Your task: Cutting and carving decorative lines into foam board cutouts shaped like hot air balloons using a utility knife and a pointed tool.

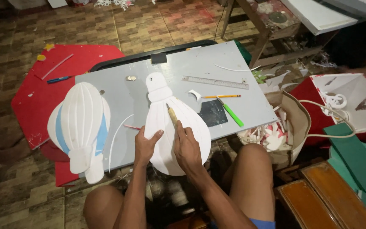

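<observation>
The white bulb-shaped cutout point(178, 127) lies flat on the grey counter point(242, 106), its long axis running from 12 o'clock (narrow neck) to 6 o'clock (wide rounded end overhanging the counter edge). The right hand point(186, 146) rests on the cutout at centre, fingers clamped on a wooden-handled cutting tool point(172, 115) whose tip points toward 12 o'clock along that axis. The left hand point(146, 146) sits just beside it at 9 o'clock, fingers together and pressed flat on the cutout's left margin, holding nothing. The right hand is the nearer to the midline. A finished ribbed white-and-blue balloon model point(81, 123) lies at 9 o'clock; a steel ruler point(215, 82) lies at 1 o'clock.
</observation>
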